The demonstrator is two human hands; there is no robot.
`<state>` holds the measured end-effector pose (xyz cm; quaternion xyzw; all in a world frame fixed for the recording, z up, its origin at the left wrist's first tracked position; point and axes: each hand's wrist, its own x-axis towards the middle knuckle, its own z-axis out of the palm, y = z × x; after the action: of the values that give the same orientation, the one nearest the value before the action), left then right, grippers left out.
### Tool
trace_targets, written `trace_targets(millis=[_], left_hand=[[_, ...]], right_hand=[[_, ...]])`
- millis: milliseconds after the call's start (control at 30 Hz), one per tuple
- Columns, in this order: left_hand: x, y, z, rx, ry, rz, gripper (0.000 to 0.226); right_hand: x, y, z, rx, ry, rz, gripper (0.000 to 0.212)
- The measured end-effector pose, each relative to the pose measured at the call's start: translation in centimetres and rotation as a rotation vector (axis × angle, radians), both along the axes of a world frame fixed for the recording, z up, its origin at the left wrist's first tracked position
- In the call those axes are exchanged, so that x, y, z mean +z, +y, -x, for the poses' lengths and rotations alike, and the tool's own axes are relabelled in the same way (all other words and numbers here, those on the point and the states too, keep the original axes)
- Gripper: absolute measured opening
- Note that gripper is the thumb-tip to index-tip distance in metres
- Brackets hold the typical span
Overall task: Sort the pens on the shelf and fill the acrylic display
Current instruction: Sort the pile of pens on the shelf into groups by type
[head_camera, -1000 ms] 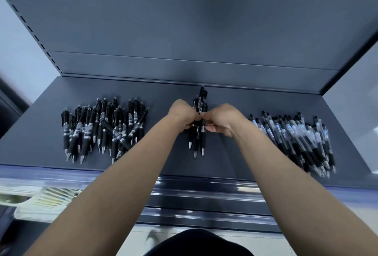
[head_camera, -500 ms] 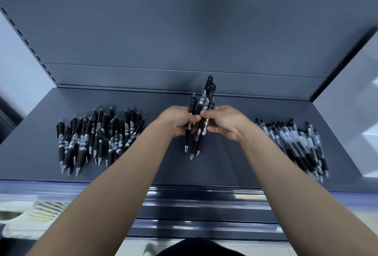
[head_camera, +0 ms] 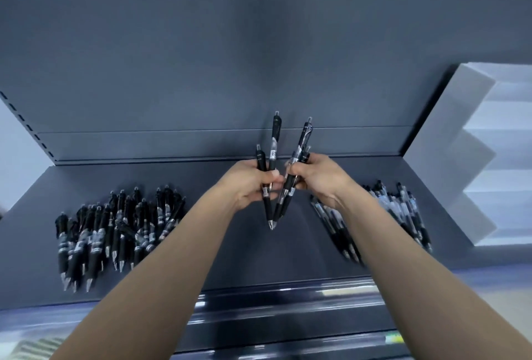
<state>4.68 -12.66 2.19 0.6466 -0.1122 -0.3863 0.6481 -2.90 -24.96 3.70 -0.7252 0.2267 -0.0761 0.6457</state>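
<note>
**Head view.** Two small bunches of black pens are held above the dark grey shelf (head_camera: 259, 253), one bunch in each hand.

- **Left hand:** The left hand (head_camera: 247, 184) is curled into a fist round the left-hand pens (head_camera: 275, 136). Two of them can be counted. Their clicker ends rise above the fist toward the back panel (head_camera: 259, 57), and their tips point down below it.
- **Right hand:** The right hand (head_camera: 319, 178) is closed on the right-hand pens (head_camera: 302, 141), which are pinched between thumb and curled fingers. These pens are tilted, with the upper ends leaning away to the right and the tips slanting down toward the left hand.
- **Between the hands:** A V is formed by the two bunches, with its point just below the gap between the hands. Whether the tips touch cannot be told. The knuckles of the two hands are set close together.
- **Left pile:** The left pile (head_camera: 121, 230) lies on the shelf well to the left of the left hand. It is a large heap of black pens with tips toward the front edge.
- **Right pile:** The right pile (head_camera: 400, 210) lies just to the right of the right hand and is partly hidden behind that forearm. It is slanted and blurred.
- **Surroundings:** The front rail (head_camera: 288, 296) runs beneath both forearms. White shelving (head_camera: 460, 158) stands far to the right of the right hand.
</note>
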Motion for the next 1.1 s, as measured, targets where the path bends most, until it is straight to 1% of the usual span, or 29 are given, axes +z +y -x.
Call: trace_targets(millis=[167, 333, 400, 467, 600, 767, 833, 867, 933, 967, 1000, 1100], left_hand=[[0.3, -1.0, 1.1, -0.077, -0.059, -0.021, 0.024], [0.1, -1.9, 1.9, -0.076, -0.081, -0.049, 0.024], [0.1, -2.2, 2.2, -0.073, -0.084, -0.051, 0.023], [0.1, -2.5, 2.3, -0.073, -0.063, -0.038, 0.023], [0.1, -2.8, 2.1, -0.027, 0.007, 0.001, 0.018], [0.2, -3.5, 2.1, -0.019, 0.045, 0.012, 0.014], [0.2, -4.2, 2.5, -0.038, 0.057, 0.006, 0.013], [0.2, -4.6, 2.8, -0.050, 0.060, 0.004, 0.013], [0.3, -5.5, 3.6, -0.073, 0.065, 0.001, 0.013], [0.3, -5.9, 4.0, -0.085, 0.068, -0.002, 0.013], [0.3, -6.4, 4.4, -0.098, 0.072, -0.009, 0.013], [0.0, -7.6, 5.4, -0.129, 0.087, -0.031, 0.013]], right_hand=[[0.4, -1.0, 1.2, -0.051, -0.032, -0.068, 0.017], [0.1, -2.1, 2.4, -0.077, -0.024, -0.095, 0.017], [0.1, -2.4, 2.8, -0.088, -0.019, -0.104, 0.012], [0.0, -2.8, 3.1, -0.106, -0.005, -0.082, 0.011], [-0.1, -3.9, 3.7, -0.159, 0.029, -0.028, 0.016], [0.3, -5.2, 4.8, -0.152, 0.071, 0.008, 0.012], [0.4, -6.0, 5.3, -0.136, 0.131, 0.045, 0.007], [0.5, -6.4, 5.6, -0.129, 0.168, 0.066, 0.010], [0.6, -7.1, 6.2, -0.132, 0.233, 0.085, 0.046], [0.7, -7.3, 6.7, -0.137, 0.261, 0.107, 0.059], [0.8, -7.7, 7.1, -0.138, 0.286, 0.145, 0.063], [1.0, -8.8, 8.3, -0.131, 0.385, 0.250, 0.052]])
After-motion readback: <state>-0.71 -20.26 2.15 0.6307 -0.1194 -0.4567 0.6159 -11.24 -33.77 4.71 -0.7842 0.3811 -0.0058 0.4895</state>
